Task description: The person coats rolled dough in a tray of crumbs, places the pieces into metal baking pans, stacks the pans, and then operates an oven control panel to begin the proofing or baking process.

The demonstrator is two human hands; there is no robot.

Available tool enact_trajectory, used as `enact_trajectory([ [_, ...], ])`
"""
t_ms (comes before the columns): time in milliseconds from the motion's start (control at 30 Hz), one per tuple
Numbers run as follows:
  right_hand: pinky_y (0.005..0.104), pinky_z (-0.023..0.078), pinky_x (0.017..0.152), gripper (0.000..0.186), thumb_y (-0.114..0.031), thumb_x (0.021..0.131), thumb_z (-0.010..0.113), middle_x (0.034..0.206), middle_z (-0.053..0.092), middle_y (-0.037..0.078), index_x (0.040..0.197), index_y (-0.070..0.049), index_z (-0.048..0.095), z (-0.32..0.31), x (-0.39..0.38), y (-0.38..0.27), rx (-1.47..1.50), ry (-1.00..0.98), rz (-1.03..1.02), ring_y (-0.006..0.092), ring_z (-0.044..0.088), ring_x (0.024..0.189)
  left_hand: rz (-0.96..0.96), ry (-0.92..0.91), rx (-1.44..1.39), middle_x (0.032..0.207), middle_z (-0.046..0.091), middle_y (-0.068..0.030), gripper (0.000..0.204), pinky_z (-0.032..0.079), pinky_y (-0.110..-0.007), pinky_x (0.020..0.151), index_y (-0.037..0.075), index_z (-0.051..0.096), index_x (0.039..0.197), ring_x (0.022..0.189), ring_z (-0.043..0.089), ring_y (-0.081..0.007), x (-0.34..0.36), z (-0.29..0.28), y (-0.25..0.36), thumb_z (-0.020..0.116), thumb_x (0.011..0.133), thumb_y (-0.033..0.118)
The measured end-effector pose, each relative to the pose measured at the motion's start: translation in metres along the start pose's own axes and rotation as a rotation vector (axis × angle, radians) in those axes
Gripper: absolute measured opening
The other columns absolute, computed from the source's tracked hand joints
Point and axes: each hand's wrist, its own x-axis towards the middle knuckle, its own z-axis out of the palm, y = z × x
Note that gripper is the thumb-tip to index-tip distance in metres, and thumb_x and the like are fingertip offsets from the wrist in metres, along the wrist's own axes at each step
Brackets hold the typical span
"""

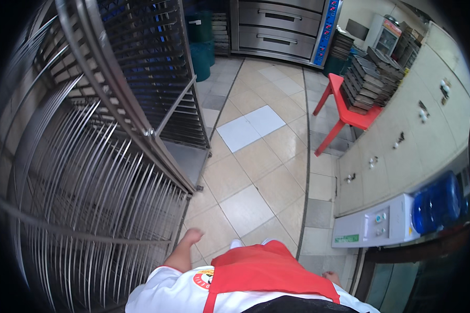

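My left hand [193, 235] hangs low beside the lower part of a metal rack [169, 242], empty, with its fingers loosely apart. My right hand [330, 277] is only partly in sight at the right side of my red apron [261, 261]; whether its fingers are closed is unclear. Below me, white shoes [236, 243] peek out past the apron on the tiled floor [250, 203].
Wheeled tray racks [156, 94] line the left. Ahead are a steel deck oven [274, 31] and green bins [201, 60]. At right stand a red stool [357, 120] with stacked pans [363, 83], cream lockers [397, 125], a water dispenser [371, 219] and a fridge [384, 34].
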Motion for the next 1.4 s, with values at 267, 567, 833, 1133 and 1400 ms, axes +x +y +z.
enact_trajectory([
  [267, 0.0355, 0.053, 0.058, 0.02, -0.014, 0.091, 0.063, 0.08, 0.066, 0.009, 0.101, 0.003, 0.068, 0.057, 0.153, -0.231, -0.004, -0.17, 0.156, 0.0206, 0.064, 0.066, 0.359, 0.098, -0.514, 0.122, 0.069, -0.0212, 0.051, 0.052, -0.039, 0.1, 0.0, 0.063, 0.13, 0.116, 0.066, -0.0318, 0.333, -0.251, 0.343, 0.066, 0.092, 0.034],
  [567, 0.0335, 0.054, 0.06, 0.018, -0.011, 0.095, 0.058, 0.084, 0.068, 0.01, 0.101, 0.003, 0.067, 0.045, 0.502, -0.59, 0.207, -0.191, -0.24, 0.0189, 0.064, 0.069, 0.036, -0.003, -0.155, 0.127, 0.067, -0.0203, 0.045, 0.048, -0.042, 0.105, 0.004, 0.07, 0.122, 0.119, 0.062, -0.0358, 0.529, -0.333, 0.291, 0.059, 0.087, 0.03],
  [833, 0.0356, 0.056, 0.074, 0.037, -0.029, 0.095, 0.064, 0.083, 0.069, 0.008, 0.117, 0.0, 0.067, 0.013, 0.661, -1.021, 0.088, 0.097, -0.596, 0.0197, 0.069, 0.083, -0.641, 0.365, -0.393, 0.108, 0.071, -0.0227, 0.049, 0.058, -0.042, 0.085, -0.001, 0.069, 0.112, 0.1, 0.071, -0.0353, 0.684, -0.395, 0.25, 0.08, 0.068, 0.015],
  [1133, 0.0396, 0.056, 0.086, 0.045, -0.033, 0.089, 0.069, 0.106, 0.075, 0.016, 0.121, -0.002, 0.068, 0.025, 0.774, -1.151, -0.048, 0.05, -0.323, 0.0256, 0.072, 0.094, 0.053, 0.297, -0.09, 0.108, 0.067, -0.017, 0.044, 0.059, -0.039, 0.084, -0.004, 0.057, 0.124, 0.096, 0.067, -0.0281, 1.135, -0.702, 0.6, 0.065, 0.081, -0.006],
  [1400, 0.0402, 0.055, 0.088, 0.044, -0.034, 0.088, 0.069, 0.106, 0.074, 0.016, 0.118, -0.002, 0.07, -0.005, 0.921, -1.268, 0.07, 0.246, -0.238, 0.029, 0.071, 0.098, 0.687, 0.174, -0.64, 0.121, 0.059, -0.0211, 0.068, 0.058, -0.032, 0.081, 0.002, 0.042, 0.139, 0.1, 0.07, -0.0264, 1.452, -0.896, 0.992, 0.065, 0.078, -0.016],
])
